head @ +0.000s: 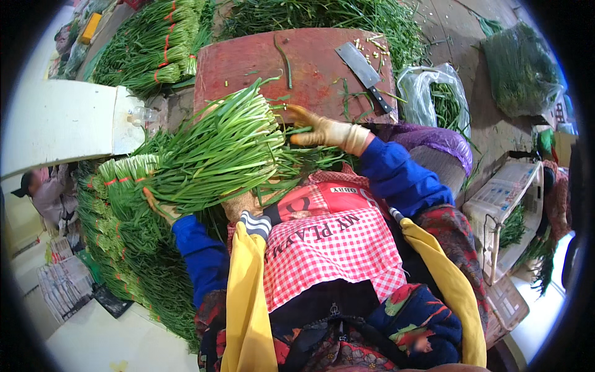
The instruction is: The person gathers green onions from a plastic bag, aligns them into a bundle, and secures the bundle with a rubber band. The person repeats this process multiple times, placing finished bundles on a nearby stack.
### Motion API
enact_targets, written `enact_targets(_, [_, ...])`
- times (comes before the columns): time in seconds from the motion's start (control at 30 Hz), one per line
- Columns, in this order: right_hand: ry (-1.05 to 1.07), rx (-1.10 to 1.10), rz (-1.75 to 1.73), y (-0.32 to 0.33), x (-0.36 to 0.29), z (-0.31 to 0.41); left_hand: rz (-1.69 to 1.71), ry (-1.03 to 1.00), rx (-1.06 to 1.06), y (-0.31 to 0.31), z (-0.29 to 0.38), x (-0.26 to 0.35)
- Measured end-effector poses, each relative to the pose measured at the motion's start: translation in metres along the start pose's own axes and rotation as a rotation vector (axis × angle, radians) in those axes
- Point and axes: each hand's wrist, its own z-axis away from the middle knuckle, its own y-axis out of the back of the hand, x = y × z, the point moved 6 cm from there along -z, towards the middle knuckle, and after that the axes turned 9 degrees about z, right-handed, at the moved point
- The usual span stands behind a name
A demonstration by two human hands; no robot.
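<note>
My left hand (pixel 161 208), in a glove, holds a large loose bunch of garlic chives (pixel 228 149) from below near its leafy end. The pale stem ends face right, over the near-left edge of a red board (pixel 241 60). My right hand (pixel 327 130), in a cream glove with stained orange fingertips, is beside those stem ends. Its thumb and fingers are spread with nothing held between them. A cleaver (pixel 360 65) with a black handle lies on the board's right side. Loose stalks and cut stem pieces (pixel 379 46) are scattered there.
Red-banded chive bundles (pixel 123 172) are stacked at left, with more (pixel 162 60) beyond the board. Loose chives (pixel 325 16) heap behind it. A clear plastic bag (pixel 451 93) of greens and a purple sack (pixel 432 139) stand right. Other people (pixel 51 195) are at both sides.
</note>
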Motion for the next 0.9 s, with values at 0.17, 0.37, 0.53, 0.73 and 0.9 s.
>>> enact_targets(0.17, [0.09, -0.236, -0.459, -0.067, -0.036, 0.005, -0.026, 0.012, -0.087, 0.04, -0.01, -0.014])
enact_targets(0.37, [-0.112, -0.377, -0.632, -0.064, -0.05, 0.032, -0.555, -0.148, -0.091, 0.095, -0.04, 0.001])
enact_targets(0.53, [-0.154, -0.299, -0.529, -0.085, -0.049, 0.017, -0.755, -0.14, -0.136, 0.101, -0.052, -0.004])
enact_targets(0.73, [-0.384, -0.251, -0.371, -0.069, -0.045, 0.025, -0.363, 0.02, -0.108, 0.09, -0.064, -0.011])
enact_targets(0.9, [-0.296, -0.266, 0.099, -0.023, -0.051, 0.054, -0.24, 0.136, 0.007, 0.055, -0.047, -0.036])
